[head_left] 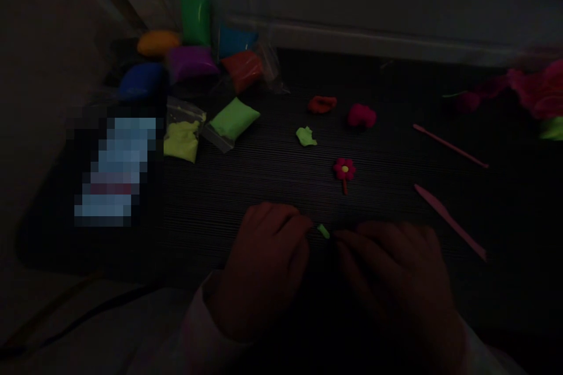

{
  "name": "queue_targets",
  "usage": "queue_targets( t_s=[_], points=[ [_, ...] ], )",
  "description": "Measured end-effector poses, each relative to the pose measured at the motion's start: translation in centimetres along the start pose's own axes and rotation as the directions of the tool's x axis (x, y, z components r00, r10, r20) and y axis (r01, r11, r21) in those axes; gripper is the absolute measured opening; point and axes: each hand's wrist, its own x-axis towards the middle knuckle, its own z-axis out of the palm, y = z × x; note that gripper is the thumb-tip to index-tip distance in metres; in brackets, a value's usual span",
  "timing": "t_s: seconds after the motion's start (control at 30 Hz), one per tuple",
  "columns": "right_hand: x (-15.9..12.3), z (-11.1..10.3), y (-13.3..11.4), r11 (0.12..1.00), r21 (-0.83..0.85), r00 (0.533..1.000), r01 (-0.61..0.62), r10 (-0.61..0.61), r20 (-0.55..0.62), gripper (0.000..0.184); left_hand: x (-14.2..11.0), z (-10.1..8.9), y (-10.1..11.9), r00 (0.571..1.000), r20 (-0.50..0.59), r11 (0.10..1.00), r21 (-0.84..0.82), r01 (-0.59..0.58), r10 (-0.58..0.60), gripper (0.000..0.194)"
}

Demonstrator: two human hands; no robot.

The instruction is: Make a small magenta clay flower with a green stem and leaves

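A small light-green piece of clay [323,231] lies on the dark table between my two hands. My left hand [271,258] rests just left of it, fingers curled together and nothing visible in them. To its right is my right hand [396,269], fingers stretched toward the piece and thumb apart below. Beyond them lies a pink clay flower [344,169] with a yellow centre and a reddish-brown stem. Farther back are a light-green clay lump [305,136], a red-orange lump [322,105] and a pink lump [361,116]. The picture is very dark.
Two pink modelling tools, a thin one [451,145] and a knife-shaped one [449,221], lie at right. Bags of coloured clay [193,63] crowd the back left, with a light-green bag [235,121] nearer. A blurred-out bright screen [116,170] is at left.
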Motion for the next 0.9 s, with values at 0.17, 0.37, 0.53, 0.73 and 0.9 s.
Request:
queue_targets(
  t_s=[0.17, 0.37, 0.53, 0.73, 0.9],
  points=[
    [0.3, -0.1, -0.8, 0.999, 0.045, 0.996, -0.024, 0.02, 0.083, 0.018, 0.1, -0.4, 0.1, 0.996, 0.087, 1.0, -0.004, 0.003, -0.003, 0.017],
    [-0.8, -0.7, -0.5, 0.978, 0.194, 0.996, -0.074, 0.062, 0.064, 0.014, 0.1, -0.2, 0.4, 0.996, 0.081, 0.999, 0.044, -0.029, 0.025, 0.026],
    [-1.3, -1.5, 1.2, 0.991, 0.125, 0.999, -0.039, 0.035, 0.033, 0.014, 0.1, 0.1, 0.5, 0.993, 0.099, 0.994, 0.078, -0.072, 0.064, 0.033],
    [-1.7, -2.0, 2.8, 0.994, 0.084, 0.997, -0.072, 0.069, 0.031, 0.013, 0.2, 0.2, 0.4, 0.999, 0.045, 0.999, 0.027, -0.018, 0.017, 0.022],
    [-0.8, -1.4, 2.2, 0.995, 0.089, 0.999, -0.035, 0.033, 0.023, 0.012, 0.6, 0.5, 0.7, 0.999, 0.043, 0.998, 0.057, 0.014, -0.017, 0.014]
  ],
)
